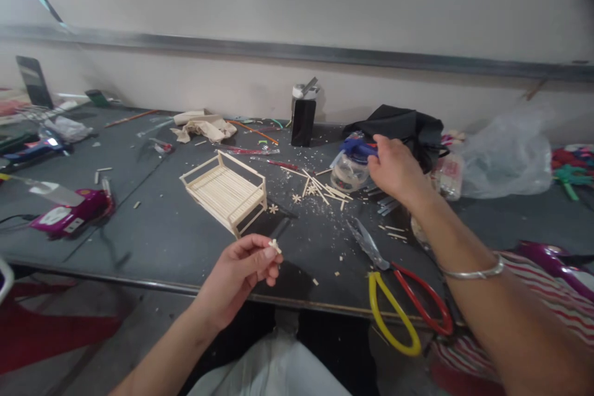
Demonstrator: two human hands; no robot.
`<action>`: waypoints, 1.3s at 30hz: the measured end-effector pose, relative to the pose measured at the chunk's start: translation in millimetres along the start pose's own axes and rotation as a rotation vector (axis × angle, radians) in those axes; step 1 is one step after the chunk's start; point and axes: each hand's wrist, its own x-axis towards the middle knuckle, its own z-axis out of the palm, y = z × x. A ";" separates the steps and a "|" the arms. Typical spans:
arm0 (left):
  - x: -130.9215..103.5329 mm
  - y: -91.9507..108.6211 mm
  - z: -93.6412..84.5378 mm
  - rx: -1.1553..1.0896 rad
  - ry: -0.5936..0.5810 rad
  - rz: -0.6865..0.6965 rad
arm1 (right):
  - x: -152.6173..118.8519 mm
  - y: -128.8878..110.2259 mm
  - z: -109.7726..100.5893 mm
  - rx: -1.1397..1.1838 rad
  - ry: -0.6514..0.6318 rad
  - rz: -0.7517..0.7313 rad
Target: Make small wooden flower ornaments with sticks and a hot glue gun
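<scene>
My left hand (248, 266) pinches a wood piece (275, 247), likely keeping its edges free. My right hand (396, 168) grips the glue gun (356, 147).

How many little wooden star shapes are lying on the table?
3. One star lies right of the slatted frame, a second star farther right, a third star among the loose sticks. More may hide under those sticks. The wooden piece in the left hand isn't counted.
</scene>
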 end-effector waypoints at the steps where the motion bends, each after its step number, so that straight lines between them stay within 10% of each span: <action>1: 0.5 -0.3 -0.2 -0.016 -0.003 -0.004 | -2.6 -1.0 -2.3 0.089 0.035 0.046; 6: 6.2 -4.9 -5.0 -0.041 0.012 -0.002 | -32.5 -7.1 -19.5 0.767 0.169 0.353; 13: 13.6 -3.4 -8.4 -0.018 0.004 0.021 | -102.9 -27.0 -57.4 1.574 0.037 0.490; 23: 19.8 -1.9 -7.3 0.061 -0.020 -0.006 | -194.9 -58.9 -41.7 1.615 -0.461 0.488; 39: 21.7 -11.5 -9.9 0.203 -0.056 0.053 | -215.5 -96.5 -21.2 1.322 -0.514 0.656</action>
